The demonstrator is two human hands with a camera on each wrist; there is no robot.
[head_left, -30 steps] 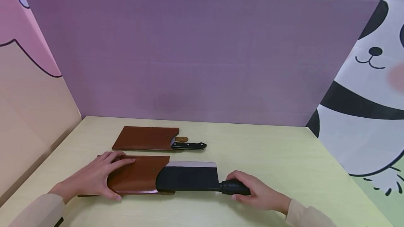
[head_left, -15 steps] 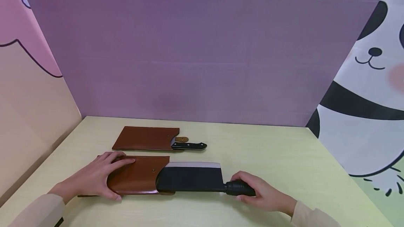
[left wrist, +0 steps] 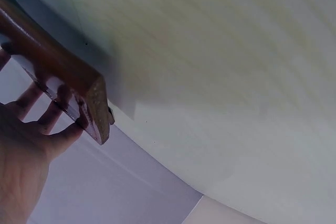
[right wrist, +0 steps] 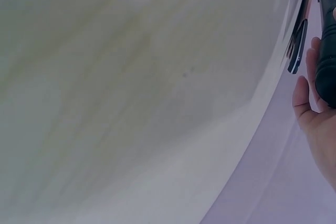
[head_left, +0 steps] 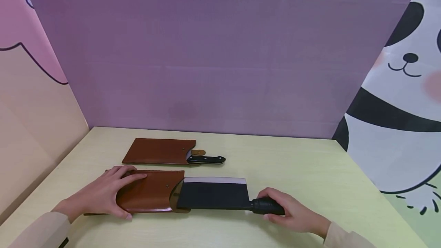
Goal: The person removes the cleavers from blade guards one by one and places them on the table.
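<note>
My left hand [head_left: 106, 190] spans the left part of a brown leather knife sheath [head_left: 151, 192], thumb at the near edge and fingers over the far side. In the left wrist view the fingers hold the sheath [left wrist: 63, 66] across its width. A cleaver [head_left: 213, 194] with a black blade and pale edge lies in line with it, its left end right at the sheath's curved mouth. A tan inner layer shows in that mouth. My right hand [head_left: 293, 209] grips the cleaver's black handle [head_left: 267, 205]; the right wrist view shows fingers around the handle [right wrist: 326, 61].
Behind lies a second brown sheath [head_left: 158, 151] holding a knife, whose black riveted handle [head_left: 208, 159] and a tan snap strap [head_left: 198, 152] stick out to the right. The pale wooden table [head_left: 293, 163] ends at a purple backdrop [head_left: 220, 56], with printed panels at both sides.
My right hand has drawn the cleaver rightward, so more blade shows and its left end has reached the sheath's mouth. The left hand has stayed in place on the sheath.
</note>
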